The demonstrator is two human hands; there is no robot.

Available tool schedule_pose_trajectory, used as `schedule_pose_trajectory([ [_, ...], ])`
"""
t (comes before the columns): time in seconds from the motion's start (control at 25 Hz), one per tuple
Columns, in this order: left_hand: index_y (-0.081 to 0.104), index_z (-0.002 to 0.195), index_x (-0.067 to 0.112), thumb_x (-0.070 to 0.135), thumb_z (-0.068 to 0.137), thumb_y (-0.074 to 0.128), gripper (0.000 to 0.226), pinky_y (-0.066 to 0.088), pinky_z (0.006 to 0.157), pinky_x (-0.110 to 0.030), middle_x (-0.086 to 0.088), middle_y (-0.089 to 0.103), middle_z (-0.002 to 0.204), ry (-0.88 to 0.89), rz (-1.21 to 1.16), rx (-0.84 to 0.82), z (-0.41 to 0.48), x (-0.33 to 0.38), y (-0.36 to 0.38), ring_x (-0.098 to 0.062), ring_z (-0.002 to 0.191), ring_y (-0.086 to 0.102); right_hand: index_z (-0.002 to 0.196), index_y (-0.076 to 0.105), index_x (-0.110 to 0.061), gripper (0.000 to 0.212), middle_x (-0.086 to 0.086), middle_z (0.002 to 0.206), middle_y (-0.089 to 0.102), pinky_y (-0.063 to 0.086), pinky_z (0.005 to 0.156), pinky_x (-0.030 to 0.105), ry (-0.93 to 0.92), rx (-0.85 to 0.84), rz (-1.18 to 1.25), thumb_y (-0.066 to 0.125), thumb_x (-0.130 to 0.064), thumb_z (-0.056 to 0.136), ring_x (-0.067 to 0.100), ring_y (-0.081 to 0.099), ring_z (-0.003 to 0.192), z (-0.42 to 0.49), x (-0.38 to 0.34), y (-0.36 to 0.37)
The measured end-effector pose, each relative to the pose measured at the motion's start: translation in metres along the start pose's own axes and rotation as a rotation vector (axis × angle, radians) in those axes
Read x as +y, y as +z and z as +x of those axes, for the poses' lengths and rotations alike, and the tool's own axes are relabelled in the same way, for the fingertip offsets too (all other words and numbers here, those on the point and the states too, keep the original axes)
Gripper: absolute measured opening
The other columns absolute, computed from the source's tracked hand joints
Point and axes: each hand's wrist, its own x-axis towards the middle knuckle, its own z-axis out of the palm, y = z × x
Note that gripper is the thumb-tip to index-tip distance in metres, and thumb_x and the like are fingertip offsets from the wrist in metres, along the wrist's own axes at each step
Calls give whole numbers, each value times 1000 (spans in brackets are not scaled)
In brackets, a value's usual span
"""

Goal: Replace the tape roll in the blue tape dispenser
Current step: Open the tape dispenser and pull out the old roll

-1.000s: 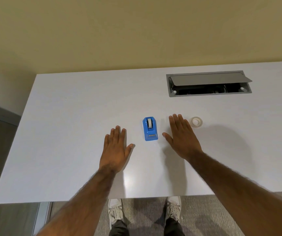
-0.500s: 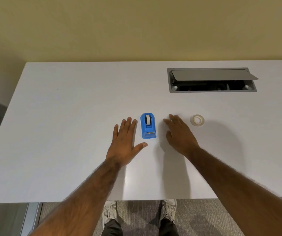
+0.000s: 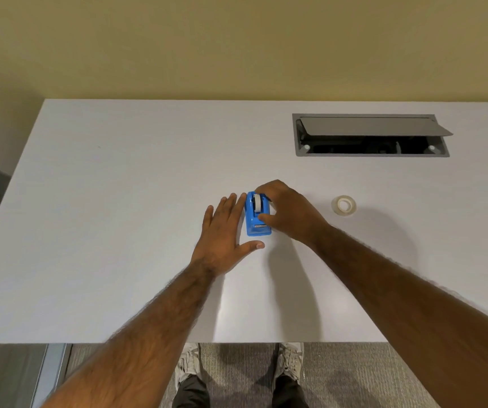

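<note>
The blue tape dispenser (image 3: 255, 220) stands in the middle of the white table (image 3: 119, 231), a whitish roll seated in its top. My right hand (image 3: 291, 212) curls over the dispenser from the right, with the fingertips at its far end and the thumb pressed on its near right side. My left hand (image 3: 223, 234) lies flat with fingers spread, its fingertips against the dispenser's left side and the thumb just in front of it. A loose clear tape roll (image 3: 344, 205) lies flat on the table, to the right of my right hand.
An open grey cable hatch (image 3: 370, 135) with a raised lid is set into the table at the back right. The table's near edge runs above my shoes (image 3: 288, 360) on the carpet. A yellow wall stands behind the table.
Both hands moved inward to the dispenser. My right hand went from flat on the table to curled over it; my left hand slid right until it touched its side.
</note>
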Motion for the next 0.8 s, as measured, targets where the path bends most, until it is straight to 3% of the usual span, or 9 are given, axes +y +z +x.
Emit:
schedule_pose_trajectory([
  [0.4, 2, 159, 31, 86, 79, 46, 107, 13, 123, -45, 3, 22, 167, -18, 31, 25, 8, 1, -3, -22, 154, 19, 122, 57, -9, 35, 11, 120, 64, 51, 91, 29, -35, -3, -89, 61, -19, 89, 23, 64, 98, 10, -8, -6],
  [0.48, 3, 159, 30, 86, 80, 44, 105, 14, 123, -45, 2, 22, 167, -21, 43, 26, 8, 1, -2, -22, 154, 20, 121, 56, -9, 31, 11, 120, 64, 54, 86, 29, -25, 15, -83, 55, -15, 91, 24, 65, 94, 11, -9, -6],
  [0.64, 9, 160, 25, 83, 84, 44, 102, 18, 124, -45, 1, 24, 167, -4, 68, 40, 6, -2, -1, -22, 154, 22, 106, 53, -13, 14, 9, 97, 65, 51, 64, 24, 6, 47, -106, 51, -13, 92, 20, 60, 69, 12, -10, -5],
  [0.8, 10, 160, 26, 82, 85, 43, 99, 19, 124, -45, 2, 26, 166, -1, 61, 63, 5, -1, -1, -22, 153, 24, 104, 53, -16, 22, 5, 96, 63, 56, 69, 28, -23, 1, -96, 60, -26, 86, 20, 59, 71, 10, -9, -6],
])
